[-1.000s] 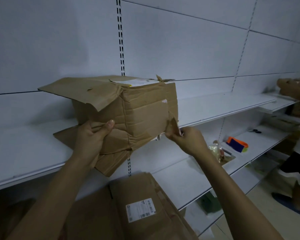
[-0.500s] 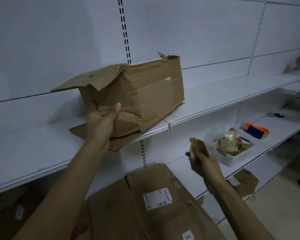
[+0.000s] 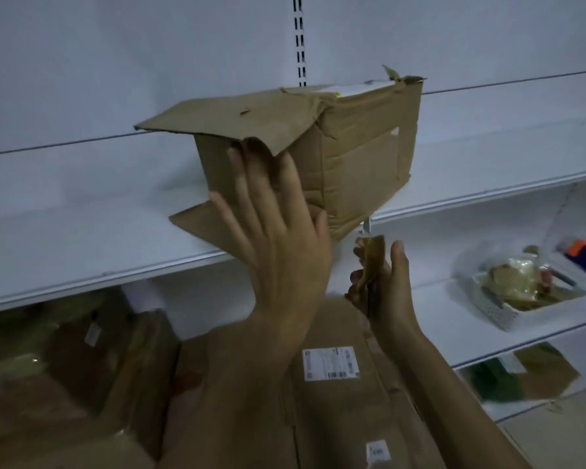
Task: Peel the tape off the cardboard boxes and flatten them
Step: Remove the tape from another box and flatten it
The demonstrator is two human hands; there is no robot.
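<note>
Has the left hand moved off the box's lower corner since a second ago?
Yes. The left hand released the corner and slid up and left across the box on the shelf; its straight fingers now reach the top flap.

Cardboard box [image 3: 359, 157] on upper shelf [image 3: 82, 245]; left hand [image 3: 281, 252] before it; basket [image 3: 508, 299] on lower shelf, right.

Bare forearms, left hand [image 3: 285, 255], right hand [image 3: 393, 292], nails seemingly short.
</note>
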